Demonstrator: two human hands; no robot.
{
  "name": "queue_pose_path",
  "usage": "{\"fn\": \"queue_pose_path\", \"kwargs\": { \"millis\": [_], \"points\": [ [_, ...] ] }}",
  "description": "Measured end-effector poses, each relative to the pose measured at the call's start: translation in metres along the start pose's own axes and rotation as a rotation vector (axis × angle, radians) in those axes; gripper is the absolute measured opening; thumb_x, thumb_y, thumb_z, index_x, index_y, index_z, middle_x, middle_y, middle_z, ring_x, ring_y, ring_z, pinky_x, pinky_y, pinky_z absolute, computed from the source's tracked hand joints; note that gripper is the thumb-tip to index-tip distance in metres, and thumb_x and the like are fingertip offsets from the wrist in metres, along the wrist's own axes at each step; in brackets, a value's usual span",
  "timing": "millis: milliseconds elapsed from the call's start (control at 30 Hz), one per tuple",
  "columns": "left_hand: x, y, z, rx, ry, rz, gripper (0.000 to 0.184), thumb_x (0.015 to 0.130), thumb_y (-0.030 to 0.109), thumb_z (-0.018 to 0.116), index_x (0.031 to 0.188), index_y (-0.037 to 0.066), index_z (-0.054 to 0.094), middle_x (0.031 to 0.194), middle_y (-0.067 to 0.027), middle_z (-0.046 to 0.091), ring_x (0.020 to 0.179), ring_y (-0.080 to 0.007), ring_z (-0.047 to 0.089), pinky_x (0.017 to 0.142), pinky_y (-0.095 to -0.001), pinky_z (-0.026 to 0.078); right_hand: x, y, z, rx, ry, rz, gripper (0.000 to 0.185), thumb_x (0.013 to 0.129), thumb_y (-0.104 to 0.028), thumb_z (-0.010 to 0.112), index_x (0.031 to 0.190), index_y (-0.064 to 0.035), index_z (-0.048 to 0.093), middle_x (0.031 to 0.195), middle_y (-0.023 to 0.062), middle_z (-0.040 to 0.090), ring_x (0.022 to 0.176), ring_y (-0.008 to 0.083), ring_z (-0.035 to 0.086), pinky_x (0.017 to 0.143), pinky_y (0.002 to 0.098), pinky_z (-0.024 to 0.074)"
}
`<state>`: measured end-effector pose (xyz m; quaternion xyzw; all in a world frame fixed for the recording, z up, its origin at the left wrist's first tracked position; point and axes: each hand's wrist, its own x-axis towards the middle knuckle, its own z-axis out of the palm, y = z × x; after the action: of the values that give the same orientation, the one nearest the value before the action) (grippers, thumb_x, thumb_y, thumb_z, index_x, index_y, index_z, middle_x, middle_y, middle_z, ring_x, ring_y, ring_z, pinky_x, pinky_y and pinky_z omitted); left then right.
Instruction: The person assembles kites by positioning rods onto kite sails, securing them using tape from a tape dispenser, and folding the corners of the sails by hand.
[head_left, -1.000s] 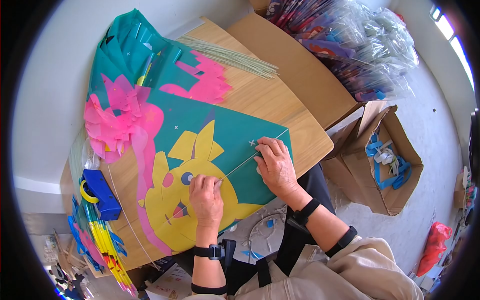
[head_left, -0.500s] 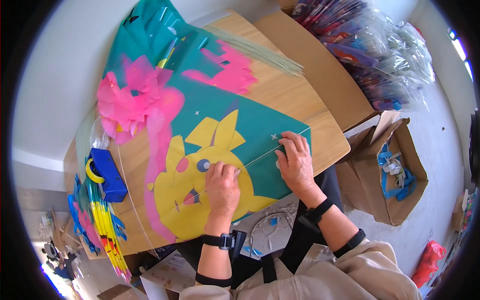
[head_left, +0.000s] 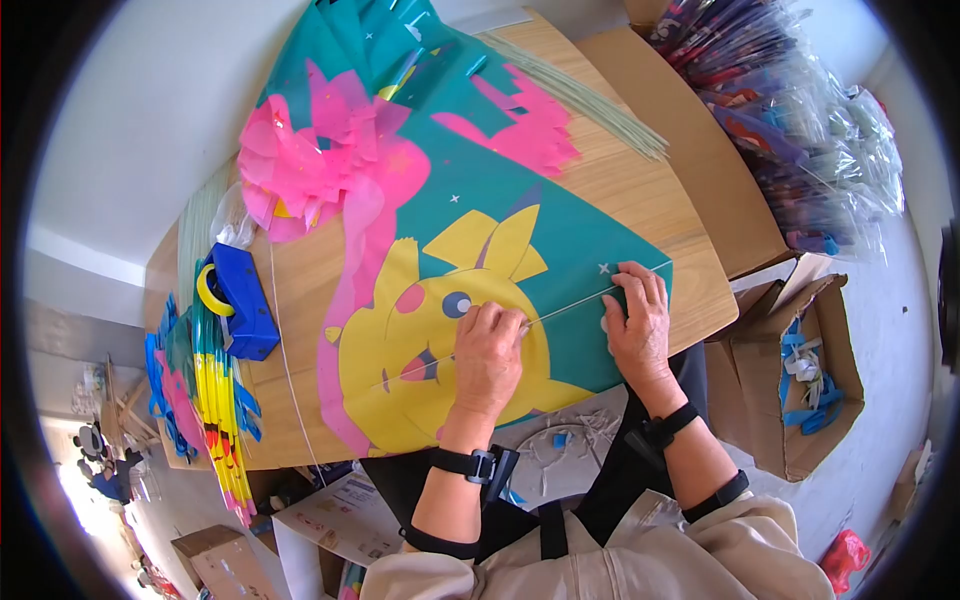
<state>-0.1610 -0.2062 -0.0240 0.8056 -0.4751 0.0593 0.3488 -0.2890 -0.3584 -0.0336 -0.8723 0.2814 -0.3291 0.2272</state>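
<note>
A teal sheet [head_left: 590, 240] with a yellow cartoon figure [head_left: 390, 350] lies on the wooden table. Across it runs a thin pale rod [head_left: 570, 305], reaching toward the sheet's right corner. My left hand [head_left: 490, 355] is closed in a pinch around the rod over the figure's face. Near the right corner, my right hand [head_left: 637, 315] rests on the sheet beside the rod, thumb and fingers apart. Gathered pink pieces [head_left: 310, 150] lie at the sheet's left side.
A blue tape dispenser [head_left: 243, 300] stands on the table's left, beside bundled yellow strips [head_left: 220, 400]. Thin sticks [head_left: 590, 95] lie at the back edge. Cardboard boxes [head_left: 690, 140] and plastic-wrapped bundles [head_left: 830, 150] are at the right; an open carton [head_left: 740, 400] holds blue strips.
The view has shifted, so the table and both hands appear farther right. My left hand still pinches the rod, and my right hand stays near the sheet's corner.
</note>
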Motion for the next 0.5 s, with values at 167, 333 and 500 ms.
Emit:
{"fn": "queue_pose_path", "kwargs": {
  "millis": [167,333,500],
  "points": [
    [0.0,0.001,0.002,0.011,0.004,-0.028,0.016,0.071,-0.002,0.068,0.082,0.007,0.061,0.077,-0.0078,0.053,0.076,-0.0286,0.053,0.067,-0.0395,0.043,0.001,-0.001,0.0,-0.001,-0.002,-0.014,0.023,0.078,-0.004,0.059,0.1,0.0021,0.055,0.112,0.0168,0.054,0.104,0.0368,0.049,0.092,0.0438,0.0399],
    [-0.002,-0.002,-0.002,-0.031,0.019,-0.011,0.016,0.071,0.002,0.069,0.083,0.007,0.061,0.077,-0.0084,0.052,0.076,-0.0293,0.053,0.067,-0.0401,0.043,-0.001,0.003,0.002,0.004,-0.007,-0.036,0.024,0.077,-0.004,0.06,0.1,0.0014,0.056,0.112,0.0174,0.054,0.104,0.0371,0.049,0.093,0.0443,0.0392],
    [-0.017,-0.024,-0.061,0.05,0.169,-0.087,0.018,0.072,0.001,0.067,0.087,0.005,0.059,0.083,-0.01,0.056,0.077,-0.0298,0.054,0.066,-0.0412,0.044,-0.002,0.007,-0.004,0.202,0.035,0.021,0.032,0.075,-0.001,0.063,0.106,-0.0008,0.057,0.12,0.0158,0.054,0.111,0.0316,0.05,0.097,0.0387,0.0378]
  ]
}}
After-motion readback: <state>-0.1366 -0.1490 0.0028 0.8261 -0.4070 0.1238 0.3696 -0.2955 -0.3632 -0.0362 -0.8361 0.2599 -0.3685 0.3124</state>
